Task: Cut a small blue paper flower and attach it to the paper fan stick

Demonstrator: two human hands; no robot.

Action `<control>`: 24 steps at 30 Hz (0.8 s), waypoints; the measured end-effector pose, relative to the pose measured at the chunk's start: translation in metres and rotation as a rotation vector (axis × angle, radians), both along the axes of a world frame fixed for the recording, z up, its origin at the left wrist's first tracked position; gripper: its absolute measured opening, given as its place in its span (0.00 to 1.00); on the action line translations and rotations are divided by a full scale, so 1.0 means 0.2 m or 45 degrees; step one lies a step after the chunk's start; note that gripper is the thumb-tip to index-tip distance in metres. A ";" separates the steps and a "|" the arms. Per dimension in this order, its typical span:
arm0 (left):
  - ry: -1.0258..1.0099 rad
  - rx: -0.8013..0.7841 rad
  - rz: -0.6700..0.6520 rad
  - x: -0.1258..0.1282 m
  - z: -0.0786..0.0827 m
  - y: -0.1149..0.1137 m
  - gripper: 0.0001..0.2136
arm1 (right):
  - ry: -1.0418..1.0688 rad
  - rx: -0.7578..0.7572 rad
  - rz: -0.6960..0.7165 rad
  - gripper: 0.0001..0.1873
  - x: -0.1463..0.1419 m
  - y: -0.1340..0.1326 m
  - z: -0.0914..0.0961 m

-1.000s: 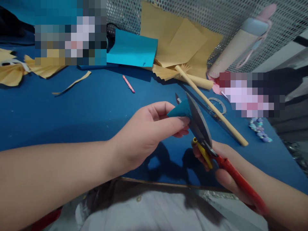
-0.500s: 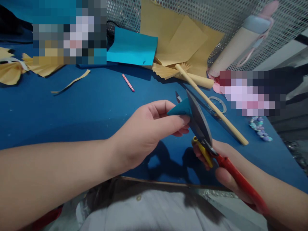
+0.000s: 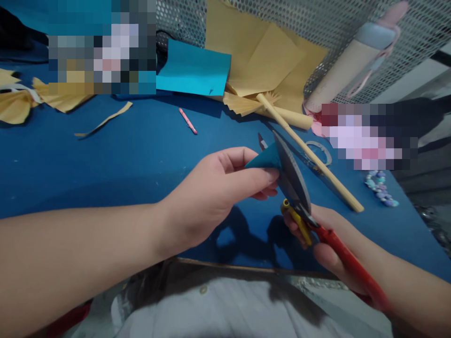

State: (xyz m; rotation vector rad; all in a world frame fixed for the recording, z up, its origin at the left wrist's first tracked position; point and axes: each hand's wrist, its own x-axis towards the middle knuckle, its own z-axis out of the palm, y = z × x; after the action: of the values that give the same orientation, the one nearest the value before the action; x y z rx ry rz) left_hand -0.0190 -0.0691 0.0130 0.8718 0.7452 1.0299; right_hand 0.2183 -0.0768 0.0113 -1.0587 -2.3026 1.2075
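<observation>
A blue table [image 3: 52, 155] was backed by a perforated metal screen [image 3: 179, 21]. At its near side, red-handled scissors [image 3: 355, 267] were gripped by the right hand [image 3: 327, 259], with the fingers curled and the thumb laid against the handle. A yellow tube-like piece [image 3: 299, 227] was seen by those fingers; whether it was part of the scissors could not be told. The scissors' long axis was slanted from near right to far left. A small folded blue paper [image 3: 269, 156] was held beyond and to the left of the right hand, its point turned left and its other end set against the broad blade [image 3: 294, 171]. The paper was pinched closely between thumb and fingers of the left hand [image 3: 225, 188], the nearer of the two. A dark tip [image 3: 261, 140], possibly the second blade, was visible past it. Farther off, a tan rod [image 3: 307, 151] was laid diagonally on the right, and a large blue sheet [image 3: 193, 68] was placed beyond a pink pen [image 3: 188, 121].
</observation>
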 end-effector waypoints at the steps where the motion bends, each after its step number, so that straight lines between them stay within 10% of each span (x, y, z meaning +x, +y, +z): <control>1: -0.003 -0.001 -0.003 0.00 0.00 0.00 0.05 | -0.005 -0.006 -0.003 0.30 0.00 0.00 0.00; 24: -0.030 -0.017 0.007 0.00 -0.01 0.01 0.05 | 0.057 -0.217 -0.098 0.34 0.02 0.00 -0.05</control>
State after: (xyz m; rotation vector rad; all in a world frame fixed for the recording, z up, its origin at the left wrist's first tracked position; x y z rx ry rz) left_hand -0.0192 -0.0679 0.0119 0.8451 0.7341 1.0370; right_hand 0.2214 -0.0770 0.0019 -1.1545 -2.1360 1.4013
